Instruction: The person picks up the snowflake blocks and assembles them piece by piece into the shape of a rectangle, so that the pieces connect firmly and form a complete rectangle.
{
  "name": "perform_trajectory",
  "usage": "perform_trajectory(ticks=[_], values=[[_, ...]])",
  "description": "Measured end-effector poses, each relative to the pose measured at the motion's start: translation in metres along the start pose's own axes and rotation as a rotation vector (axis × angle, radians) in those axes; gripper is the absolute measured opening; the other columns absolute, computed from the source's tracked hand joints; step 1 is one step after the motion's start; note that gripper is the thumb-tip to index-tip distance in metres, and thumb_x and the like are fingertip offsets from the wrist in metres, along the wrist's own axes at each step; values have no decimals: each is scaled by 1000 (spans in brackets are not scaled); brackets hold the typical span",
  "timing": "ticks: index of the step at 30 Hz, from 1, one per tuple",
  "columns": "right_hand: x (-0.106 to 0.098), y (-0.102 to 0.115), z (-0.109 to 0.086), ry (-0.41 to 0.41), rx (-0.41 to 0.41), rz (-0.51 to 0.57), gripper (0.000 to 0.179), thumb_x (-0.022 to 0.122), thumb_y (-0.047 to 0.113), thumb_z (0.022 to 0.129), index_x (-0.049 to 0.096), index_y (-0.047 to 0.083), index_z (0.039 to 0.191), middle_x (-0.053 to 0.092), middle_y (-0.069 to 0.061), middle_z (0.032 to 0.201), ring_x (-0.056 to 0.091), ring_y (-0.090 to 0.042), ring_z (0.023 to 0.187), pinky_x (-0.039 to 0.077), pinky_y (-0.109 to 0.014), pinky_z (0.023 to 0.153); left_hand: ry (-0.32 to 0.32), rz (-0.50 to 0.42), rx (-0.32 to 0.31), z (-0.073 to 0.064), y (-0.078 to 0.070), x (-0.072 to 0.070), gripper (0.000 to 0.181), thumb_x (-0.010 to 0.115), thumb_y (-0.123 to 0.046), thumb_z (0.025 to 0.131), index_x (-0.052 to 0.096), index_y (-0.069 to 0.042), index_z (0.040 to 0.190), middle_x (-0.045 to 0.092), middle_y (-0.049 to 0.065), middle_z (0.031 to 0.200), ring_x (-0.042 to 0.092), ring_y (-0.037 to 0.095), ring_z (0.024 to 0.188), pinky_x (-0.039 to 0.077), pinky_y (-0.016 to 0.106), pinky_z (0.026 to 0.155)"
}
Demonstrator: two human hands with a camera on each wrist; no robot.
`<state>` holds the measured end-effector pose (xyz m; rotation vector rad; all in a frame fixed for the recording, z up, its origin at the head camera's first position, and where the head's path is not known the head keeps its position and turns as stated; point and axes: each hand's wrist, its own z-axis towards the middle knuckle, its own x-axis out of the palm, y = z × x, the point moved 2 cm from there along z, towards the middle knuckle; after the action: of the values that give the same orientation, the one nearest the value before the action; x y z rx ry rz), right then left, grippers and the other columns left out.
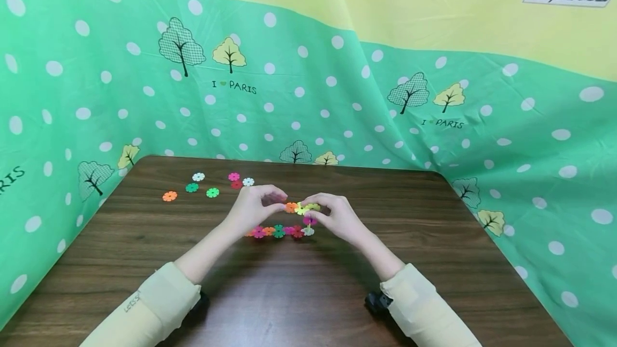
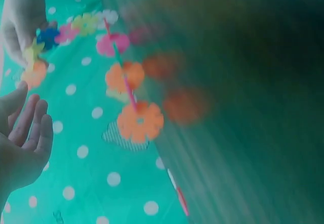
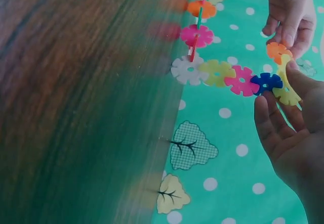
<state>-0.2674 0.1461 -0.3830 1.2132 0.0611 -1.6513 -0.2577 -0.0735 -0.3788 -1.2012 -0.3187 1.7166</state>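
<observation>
Head: the table point(image 1: 284, 304) ends at a far edge against the cloth point(image 1: 286, 36), with wide room right of the hands. Seven loose discs point(image 1: 212, 192) lie far left: two white, two green, one orange, pink, red. The chain point(image 1: 278, 231) sits mid-table, one end between left hand point(image 1: 254, 209) and right hand point(image 1: 339, 217).

Left wrist: the left fingers bend loosely, thumb tip beside the end orange disc point(image 2: 34, 76).

Right wrist: the right hand pinches a yellow disc point(image 3: 287, 90); flat-facing discs number three orange, two pink, two yellow, one white, one blue.
</observation>
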Motion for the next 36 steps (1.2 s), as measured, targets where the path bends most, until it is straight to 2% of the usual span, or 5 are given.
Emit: perform_trajectory(ticks=[11,19,26,34,36], values=[[-3,-2,-1,0,3,22,16,71,19,85,69,16,100,69,3,100,53,-9,55,47,-26,52,51,96,-11,-1,28,-46,29,78,-20,79,69,-18,107,69,-4,104,59,17,100,50,41,86],[-5,-2,-1,-5,-1,48,16,71,16,85,69,14,101,68,2,98,57,-4,63,52,-29,55,62,138,-36,1,53,-73,32,77,-19,79,68,-16,110,67,1,106,54,21,102,47,40,85],[-4,-4,-1,-2,2,51,16,69,13,86,67,15,102,67,2,101,60,-7,77,54,-29,62,97,156,-56,2,88,-85,39,79,-22,78,67,-13,113,66,5,113,50,27,114,39,49,96],[-3,-3,-2,9,30,44,17,69,14,86,67,17,102,66,5,102,61,-6,84,54,-23,67,218,181,-134,1,123,-91,52,78,-11,77,59,-6,125,60,15,126,48,33,124,38,53,101],[-3,-4,-2,11,32,47,16,69,16,86,67,17,102,66,6,102,61,-7,83,55,-30,66,245,190,-160,0,128,-92,54,77,-10,78,57,-4,127,58,16,128,46,35,126,37,54,102]])
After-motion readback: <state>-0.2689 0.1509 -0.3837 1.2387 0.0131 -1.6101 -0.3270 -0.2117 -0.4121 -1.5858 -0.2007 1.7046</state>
